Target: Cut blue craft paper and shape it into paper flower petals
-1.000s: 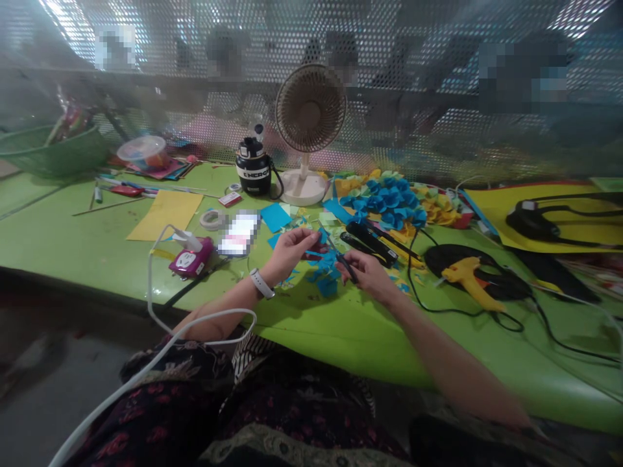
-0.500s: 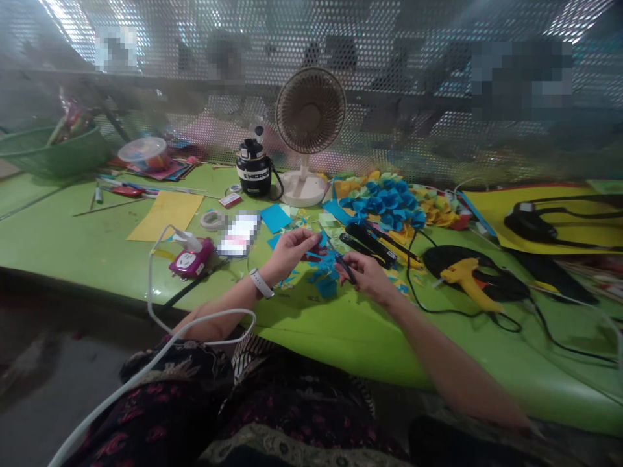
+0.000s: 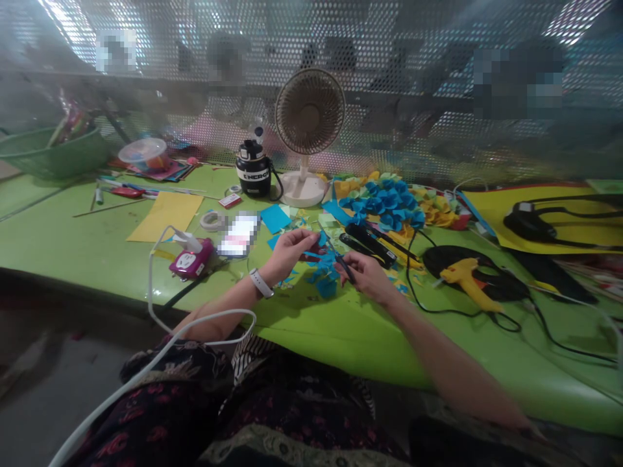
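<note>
My left hand (image 3: 291,253), with a white watch on its wrist, pinches a small piece of blue paper (image 3: 321,239) above the green table (image 3: 73,240). My right hand (image 3: 366,274) grips a pair of black-handled scissors (image 3: 341,261), whose blades point up and left at that paper. Blue paper scraps (image 3: 325,280) lie on the table just below and between both hands.
A small fan (image 3: 309,133) and a black jug (image 3: 254,170) stand behind the hands. A heap of blue and yellow paper flowers (image 3: 389,198) lies at the back right, a yellow glue gun (image 3: 468,279) with black cables to the right. A pink power socket (image 3: 193,259), tape roll (image 3: 211,220) and yellow sheet (image 3: 165,214) lie left.
Both hands stay almost in place over the scraps; the scissors and the blue paper shift only slightly.
</note>
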`<state>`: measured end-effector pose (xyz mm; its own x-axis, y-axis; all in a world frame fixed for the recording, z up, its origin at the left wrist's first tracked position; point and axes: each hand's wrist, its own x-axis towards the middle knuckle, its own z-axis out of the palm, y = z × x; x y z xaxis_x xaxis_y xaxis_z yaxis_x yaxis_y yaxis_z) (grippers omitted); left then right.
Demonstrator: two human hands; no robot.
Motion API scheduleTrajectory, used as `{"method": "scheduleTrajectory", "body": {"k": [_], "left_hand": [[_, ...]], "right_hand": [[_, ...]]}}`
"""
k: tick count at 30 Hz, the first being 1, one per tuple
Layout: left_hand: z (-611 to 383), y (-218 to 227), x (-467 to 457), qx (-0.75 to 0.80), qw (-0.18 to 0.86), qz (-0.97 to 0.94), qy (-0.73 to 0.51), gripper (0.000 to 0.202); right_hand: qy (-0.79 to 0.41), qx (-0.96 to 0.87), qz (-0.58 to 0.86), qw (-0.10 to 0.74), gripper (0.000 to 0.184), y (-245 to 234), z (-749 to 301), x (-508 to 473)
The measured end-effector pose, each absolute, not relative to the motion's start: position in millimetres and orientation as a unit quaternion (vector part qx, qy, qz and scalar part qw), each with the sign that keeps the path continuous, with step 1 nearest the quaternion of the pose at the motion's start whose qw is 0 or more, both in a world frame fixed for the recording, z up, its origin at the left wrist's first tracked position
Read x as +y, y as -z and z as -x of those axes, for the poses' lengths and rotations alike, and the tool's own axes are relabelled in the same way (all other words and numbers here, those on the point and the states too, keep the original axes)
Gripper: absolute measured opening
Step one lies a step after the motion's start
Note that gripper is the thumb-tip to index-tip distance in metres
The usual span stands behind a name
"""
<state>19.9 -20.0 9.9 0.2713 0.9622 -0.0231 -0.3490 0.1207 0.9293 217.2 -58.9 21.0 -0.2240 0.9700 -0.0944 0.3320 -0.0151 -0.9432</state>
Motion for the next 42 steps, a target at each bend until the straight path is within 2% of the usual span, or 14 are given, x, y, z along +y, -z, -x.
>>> {"method": "scheduleTrajectory", "body": {"k": [10, 17, 21, 25, 28, 32, 36, 42], "left_hand": [[-17.5, -10.8, -17.8, 0.347, 0.675, -0.422, -0.496, 0.046], [-19.0, -13.8, -12.1, 0.389, 0.712, -0.323, -0.486, 0.026], [-19.5, -14.1, -9.8, 0.374, 0.729, -0.294, -0.492, 0.018], [-18.8, -10.6, -9.5, 0.338, 0.744, -0.299, -0.493, 0.005], [-18.4, -11.2, -10.5, 0.326, 0.759, -0.297, -0.479, 0.005], [-17.9, -12.8, -10.1, 0.334, 0.771, -0.276, -0.467, 0.015], [-17.7, -8.6, -8.1, 0.345, 0.763, -0.286, -0.465, 0.005], [-19.0, -10.3, -11.4, 0.323, 0.775, -0.284, -0.462, 0.012]], "right_hand": [[-0.458, -0.6, 0.546, 0.363, 0.059, -17.8, -217.5, -55.9], [-0.418, -0.591, 0.58, 0.374, 0.057, -4.3, -224.8, -44.0], [-0.344, -0.635, 0.606, 0.333, 0.048, 1.5, -231.0, -38.1], [-0.255, -0.677, 0.633, 0.276, 0.028, 5.1, -235.0, -33.8], [-0.191, -0.7, 0.648, 0.234, 0.016, 6.5, -235.8, -32.3], [-0.135, -0.721, 0.656, 0.178, 0.018, 6.9, -234.6, -32.5], [-0.087, -0.737, 0.656, 0.138, 0.019, 5.1, -232.0, -31.9], [-0.121, -0.716, 0.679, 0.104, 0.021, 7.3, -232.3, -27.6]]}}
